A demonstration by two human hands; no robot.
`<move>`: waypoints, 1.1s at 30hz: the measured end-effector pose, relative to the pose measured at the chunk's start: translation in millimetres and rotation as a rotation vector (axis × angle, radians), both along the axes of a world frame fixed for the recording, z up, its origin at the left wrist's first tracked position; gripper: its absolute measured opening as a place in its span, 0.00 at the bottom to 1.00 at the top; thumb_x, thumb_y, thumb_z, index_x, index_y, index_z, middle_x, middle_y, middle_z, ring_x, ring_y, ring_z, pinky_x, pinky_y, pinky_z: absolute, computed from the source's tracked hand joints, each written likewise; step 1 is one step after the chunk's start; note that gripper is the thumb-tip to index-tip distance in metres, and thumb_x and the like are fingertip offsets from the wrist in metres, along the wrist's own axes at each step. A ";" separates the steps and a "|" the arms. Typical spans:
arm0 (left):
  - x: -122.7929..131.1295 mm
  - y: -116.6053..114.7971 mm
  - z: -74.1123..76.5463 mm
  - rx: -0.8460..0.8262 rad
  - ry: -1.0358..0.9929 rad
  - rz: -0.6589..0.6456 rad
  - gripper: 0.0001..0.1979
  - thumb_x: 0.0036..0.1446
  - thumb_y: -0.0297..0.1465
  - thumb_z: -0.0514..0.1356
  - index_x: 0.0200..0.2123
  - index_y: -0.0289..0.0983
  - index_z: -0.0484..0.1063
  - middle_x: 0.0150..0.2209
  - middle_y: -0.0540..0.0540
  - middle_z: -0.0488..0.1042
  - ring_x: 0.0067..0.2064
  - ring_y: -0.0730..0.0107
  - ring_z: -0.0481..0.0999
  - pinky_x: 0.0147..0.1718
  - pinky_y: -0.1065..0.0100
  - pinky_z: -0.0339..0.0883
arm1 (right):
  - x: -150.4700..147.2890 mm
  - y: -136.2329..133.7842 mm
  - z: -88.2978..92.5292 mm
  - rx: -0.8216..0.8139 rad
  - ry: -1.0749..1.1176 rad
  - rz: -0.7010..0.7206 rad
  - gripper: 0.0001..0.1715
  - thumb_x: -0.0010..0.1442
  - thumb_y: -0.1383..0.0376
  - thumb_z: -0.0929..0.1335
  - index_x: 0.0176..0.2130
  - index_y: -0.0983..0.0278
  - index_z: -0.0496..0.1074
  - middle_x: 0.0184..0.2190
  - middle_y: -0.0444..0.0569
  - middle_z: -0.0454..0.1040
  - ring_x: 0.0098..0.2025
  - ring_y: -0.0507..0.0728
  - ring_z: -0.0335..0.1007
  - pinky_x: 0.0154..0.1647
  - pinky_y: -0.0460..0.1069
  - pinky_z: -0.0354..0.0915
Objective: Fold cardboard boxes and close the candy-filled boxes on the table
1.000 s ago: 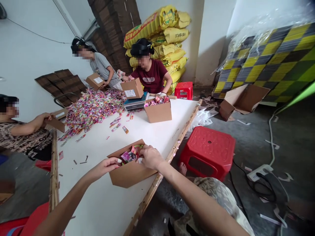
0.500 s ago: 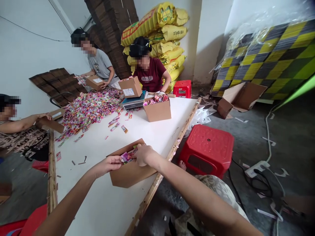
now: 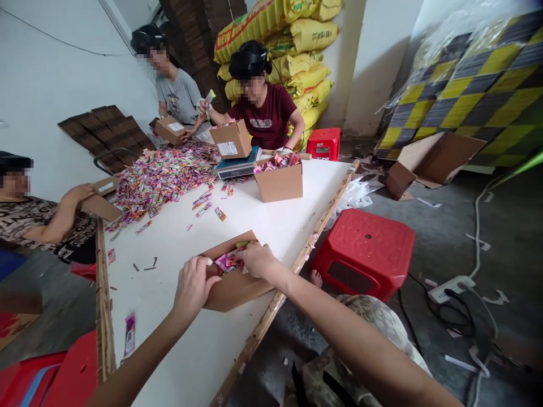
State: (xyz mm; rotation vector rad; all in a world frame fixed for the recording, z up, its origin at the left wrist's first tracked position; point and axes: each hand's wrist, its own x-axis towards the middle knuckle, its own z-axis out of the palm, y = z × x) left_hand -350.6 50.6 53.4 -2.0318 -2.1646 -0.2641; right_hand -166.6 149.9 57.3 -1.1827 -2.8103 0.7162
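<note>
The left hand has come off the packets and now lies over the near left corner of the cardboard box, palm down, with its fingers curled over the rim and gripping the wall. Half a second ago its fingertips were just inside the opening, among the contents. The right hand has hardly shifted. It still rests at the far side of the opening with its fingers bent down into the sweet packets; whether it has one pinched cannot be told. The box itself has stayed where it was, open and tilted toward the person, close to the near edge of the white bench.

As a judgement, the box is now braced from the left while only the right hand works among the packets.

Further along the bench, a full box stands beside a scale, with a big heap of loose packets to its left. The co-worker in the maroon shirt has raised one hand. A red stool stands on the floor just beside the bench.
</note>
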 end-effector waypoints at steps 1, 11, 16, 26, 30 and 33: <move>4.1 -3.1 1.0 0.092 0.122 0.018 0.20 0.56 0.37 0.56 0.49 0.33 0.64 0.51 0.31 0.65 0.54 0.45 0.63 0.49 0.49 0.58 | 2.7 -4.5 -3.6 0.048 0.035 -0.048 0.25 0.55 0.62 0.70 0.53 0.58 0.66 0.50 0.54 0.68 0.52 0.64 0.64 0.52 0.61 0.61; -12.8 -5.9 -11.5 0.102 0.143 -0.080 0.19 0.59 0.41 0.54 0.48 0.36 0.67 0.44 0.39 0.71 0.48 0.52 0.68 0.51 0.51 0.56 | 17.2 -18.7 -44.0 0.503 0.393 -0.121 0.27 0.63 0.68 0.61 0.60 0.64 0.55 0.56 0.56 0.62 0.60 0.62 0.50 0.64 0.66 0.40; -9.5 -22.8 -25.8 0.073 -0.208 -0.166 0.13 0.62 0.37 0.48 0.35 0.41 0.72 0.48 0.44 0.69 0.52 0.63 0.67 0.54 0.63 0.59 | 30.6 -19.5 -53.2 0.401 0.400 0.002 0.13 0.65 0.60 0.60 0.42 0.62 0.71 0.41 0.50 0.68 0.49 0.58 0.60 0.65 0.63 0.36; -16.1 -12.3 -29.9 0.100 -0.419 -0.112 0.14 0.61 0.39 0.51 0.38 0.40 0.72 0.47 0.43 0.68 0.52 0.62 0.67 0.55 0.60 0.59 | 12.9 14.3 -34.6 0.186 0.114 0.289 0.67 0.30 0.41 0.75 0.63 0.55 0.51 0.55 0.59 0.55 0.58 0.71 0.47 0.58 0.64 0.47; -23.7 -16.0 -48.1 0.356 -0.780 0.316 0.22 0.61 0.47 0.45 0.51 0.40 0.60 0.59 0.42 0.56 0.62 0.63 0.55 0.61 0.60 0.51 | 17.6 13.0 -41.8 0.144 0.339 0.145 0.63 0.30 0.39 0.74 0.61 0.52 0.57 0.47 0.54 0.57 0.51 0.66 0.53 0.55 0.61 0.53; -11.1 -18.7 -80.6 0.405 -1.129 0.630 0.28 0.61 0.50 0.34 0.57 0.39 0.47 0.62 0.35 0.49 0.63 0.60 0.54 0.57 0.58 0.59 | 30.6 15.5 -54.6 0.020 0.505 -0.071 0.62 0.29 0.40 0.75 0.60 0.49 0.57 0.48 0.52 0.55 0.53 0.65 0.50 0.56 0.60 0.53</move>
